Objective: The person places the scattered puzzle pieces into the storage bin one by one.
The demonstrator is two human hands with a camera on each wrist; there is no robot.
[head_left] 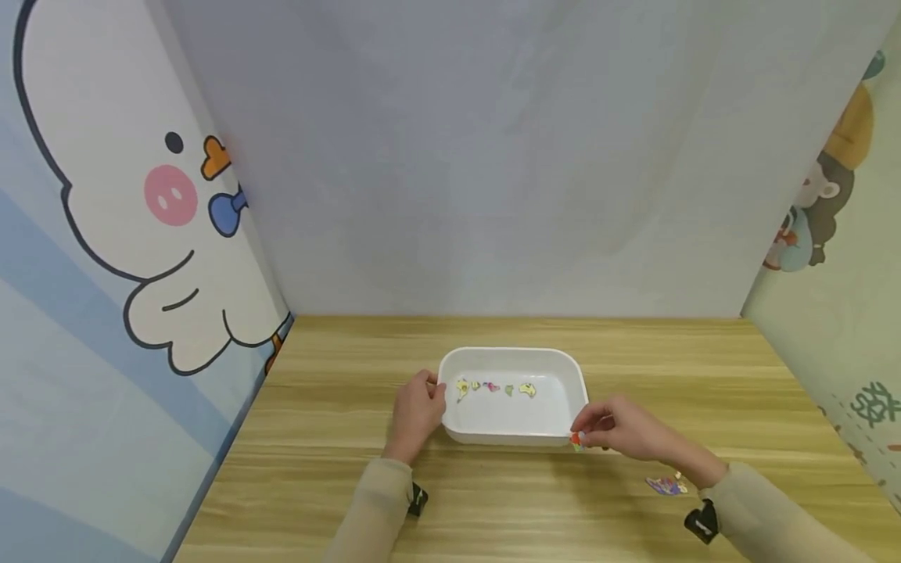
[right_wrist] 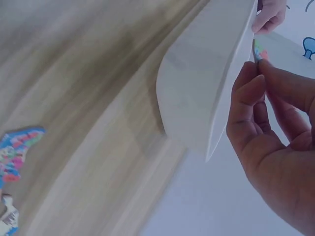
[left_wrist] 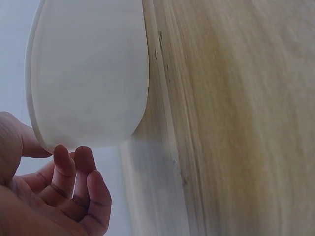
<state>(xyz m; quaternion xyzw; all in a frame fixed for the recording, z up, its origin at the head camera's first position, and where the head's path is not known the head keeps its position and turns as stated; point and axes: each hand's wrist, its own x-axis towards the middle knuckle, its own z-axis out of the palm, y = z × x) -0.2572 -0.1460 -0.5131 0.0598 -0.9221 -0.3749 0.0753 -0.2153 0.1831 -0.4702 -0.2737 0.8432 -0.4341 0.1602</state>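
Right hand [head_left: 629, 428] pinched a cutout [head_left: 577, 439] at the white tray [head_left: 507, 435]'s near-right corner, where slippage might have dropped it outside; left hand [head_left: 418, 410] pinched the left rim.

Head cam: up high on the near side, facing forward and down. Farthest back, widest; gets table [head_left: 338, 391], tray [head_left: 510, 418], left hand [head_left: 417, 410], right hand [head_left: 626, 426], back wall [head_left: 493, 156].
Left wrist: close, low, rolled, table up the right side. Faces tray end past left hand.
Right wrist: close, low, rolled, table on the left. Looks along tray past right hand; left hand at top edge.
Overlap: tray in all three. Head + right wrist share loose pieces [head_left: 665, 485] and blue bow [right_wrist: 309, 47].
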